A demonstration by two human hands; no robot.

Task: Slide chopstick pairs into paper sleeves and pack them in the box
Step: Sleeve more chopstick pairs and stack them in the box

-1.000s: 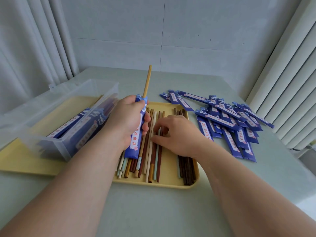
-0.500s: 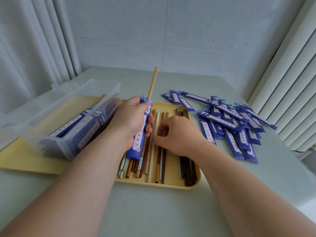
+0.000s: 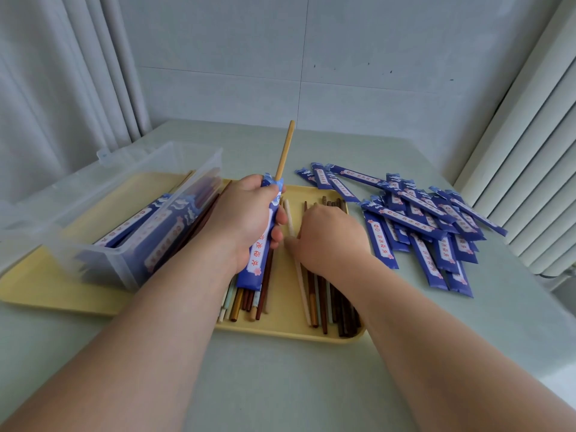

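The left hand (image 3: pixel 246 219) is gripping a blue paper sleeve (image 3: pixel 261 254) with its fingers wrapped round the upper half, holding it tilted over the near-left part of a yellow tray (image 3: pixel 280 331). A tan chopstick (image 3: pixel 285 148) is sticking up out of the sleeve's open top, leaning slightly to the right. The right hand (image 3: pixel 330 238) is lying just beside the left one, knuckles up and fingers curled down, and it is pinching a cream chopstick (image 3: pixel 304 288) that is running at a slant under the palm; the fingertips themselves are hidden. The two hands are sitting close together but are not touching. Loose chopsticks (image 3: pixel 339 307) in brown, tan and pale tones are lying lengthwise on the tray in two bunches, one under each hand. To the left, a clear box (image 3: pixel 131 275) is standing on a second yellow tray (image 3: pixel 31 291), and sleeved pairs (image 3: pixel 162 226) are lying stacked inside it. To the right of the first tray, a pile of sleeves (image 3: pixel 420 219) is lying spread out flat on the pale green table (image 3: pixel 280 385), overlapping one another at different angles.
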